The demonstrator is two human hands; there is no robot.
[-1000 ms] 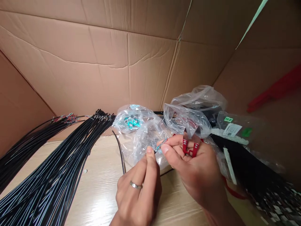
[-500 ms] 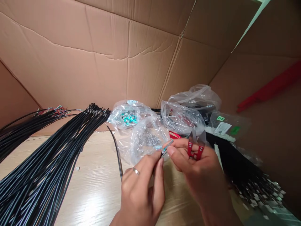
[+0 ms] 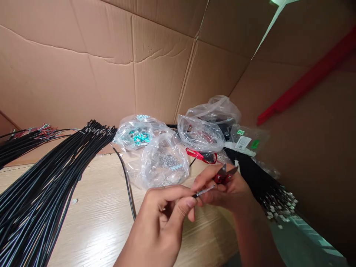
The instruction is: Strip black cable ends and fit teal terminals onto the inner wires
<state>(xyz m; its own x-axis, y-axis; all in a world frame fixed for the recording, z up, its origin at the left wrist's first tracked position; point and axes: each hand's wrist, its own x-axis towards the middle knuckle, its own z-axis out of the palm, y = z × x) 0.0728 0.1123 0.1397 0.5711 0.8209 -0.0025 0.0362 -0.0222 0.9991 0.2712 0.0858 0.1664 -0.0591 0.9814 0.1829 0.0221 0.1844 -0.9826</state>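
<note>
Cardboard backdrop: creased box walls (image 3: pixel 155 63) fill the upper frame; a wood-grain tabletop (image 3: pixel 94 226) runs below them.

Left of frame: a large bundle of black wires (image 3: pixel 41 207) fans across the table, with coloured wire ends (image 3: pixel 36 131) at upper left.

Centre, upper: I log clear plastic bags, one with teal pieces (image 3: pixel 136 135), one with small silver parts (image 3: pixel 164 163), and one labelled HF (image 3: pixel 246 139).

Centre, lower: my left hand (image 3: pixel 155 230) is closed in a pinch on a black wire (image 3: pixel 194 195) tipped with a metal terminal (image 3: pixel 205 190), the tip resting against my right fingers (image 3: pixel 201 189).

Right of centre: my right hand (image 3: pixel 230 194) is curled around red-handled snips (image 3: pixel 221 179), blades up.

Right of frame: a black wire bundle (image 3: pixel 244 170) ends in metal terminals (image 3: pixel 278 205).

Progress: I judge the right bundle terminated; silver parts remain bagged. Left bundle tips are too small to read.
</note>
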